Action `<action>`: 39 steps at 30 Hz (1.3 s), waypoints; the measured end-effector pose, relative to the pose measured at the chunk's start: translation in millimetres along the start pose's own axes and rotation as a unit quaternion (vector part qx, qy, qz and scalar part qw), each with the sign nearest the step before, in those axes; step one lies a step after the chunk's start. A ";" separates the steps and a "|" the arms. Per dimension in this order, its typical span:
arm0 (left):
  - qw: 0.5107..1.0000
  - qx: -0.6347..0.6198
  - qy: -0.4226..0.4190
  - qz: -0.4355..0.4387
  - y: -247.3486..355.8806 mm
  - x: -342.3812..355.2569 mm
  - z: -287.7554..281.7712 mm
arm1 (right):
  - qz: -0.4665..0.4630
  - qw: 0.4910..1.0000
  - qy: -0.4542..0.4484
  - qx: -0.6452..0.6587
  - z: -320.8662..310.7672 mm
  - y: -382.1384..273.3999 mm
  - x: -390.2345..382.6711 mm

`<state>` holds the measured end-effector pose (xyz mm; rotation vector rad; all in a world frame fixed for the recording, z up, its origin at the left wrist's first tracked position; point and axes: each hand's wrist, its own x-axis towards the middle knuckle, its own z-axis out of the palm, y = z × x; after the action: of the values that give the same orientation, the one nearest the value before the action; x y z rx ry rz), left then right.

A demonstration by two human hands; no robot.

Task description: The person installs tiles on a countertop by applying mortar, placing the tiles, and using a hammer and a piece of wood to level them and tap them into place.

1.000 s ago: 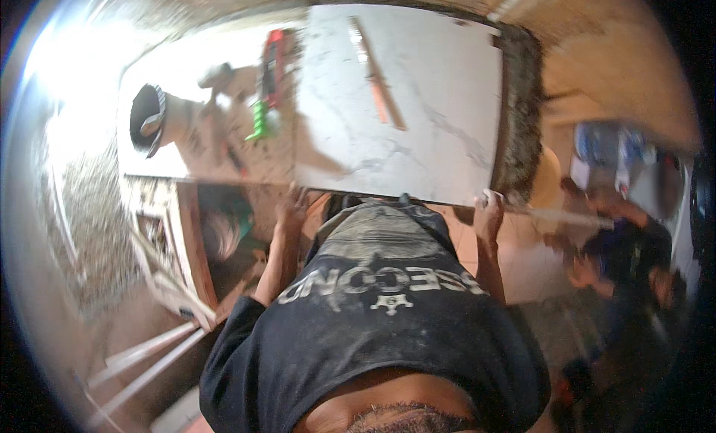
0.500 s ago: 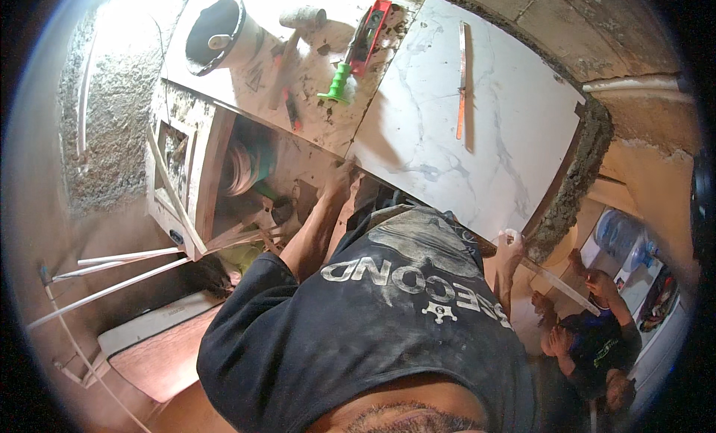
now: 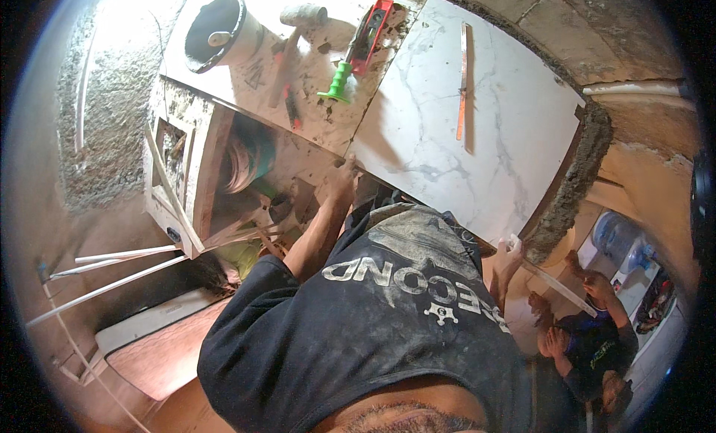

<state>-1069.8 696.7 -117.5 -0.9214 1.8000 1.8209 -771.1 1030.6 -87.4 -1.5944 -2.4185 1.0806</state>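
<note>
A large white marble-patterned tile point(image 3: 477, 157) lies on the counter. My left hand point(image 3: 343, 181) is at its near left corner, by the seam with the dusty counter part. Its fingers look curled at the edge; what they hold, if anything, is hidden. At the tile's near right corner is my right hand point(image 3: 509, 255), thumb and fingers bent together, with something pale at the fingertips that I cannot make out. A thin orange and silver strip point(image 3: 462, 82) rests on the tile. My body leans against the counter's front.
Left on the counter are a mortar-stained bucket point(image 3: 216, 38), a mallet point(image 3: 304, 15), a green ribbed grip point(image 3: 339, 82) and a red tool point(image 3: 373, 34). Rough mortar point(image 3: 570, 183) borders the tile's right side. White strips point(image 3: 112, 287) jut out lower left. Another person point(image 3: 597, 336) sits lower right.
My right hand has shifted very slightly at the tile's corner. The left hand stays by the seam, its fingers a little higher. The tile and tools have not moved.
</note>
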 end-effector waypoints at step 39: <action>0.990 0.111 -0.023 0.087 -5.3 31.8 -38.4 | 0.114 0.993 0.038 -0.011 4.9 29.9 -8.5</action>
<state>-1081.9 654.3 -141.5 -0.6526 2.0590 1.6817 -745.4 1027.7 -105.4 -1.9194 -2.2503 1.0028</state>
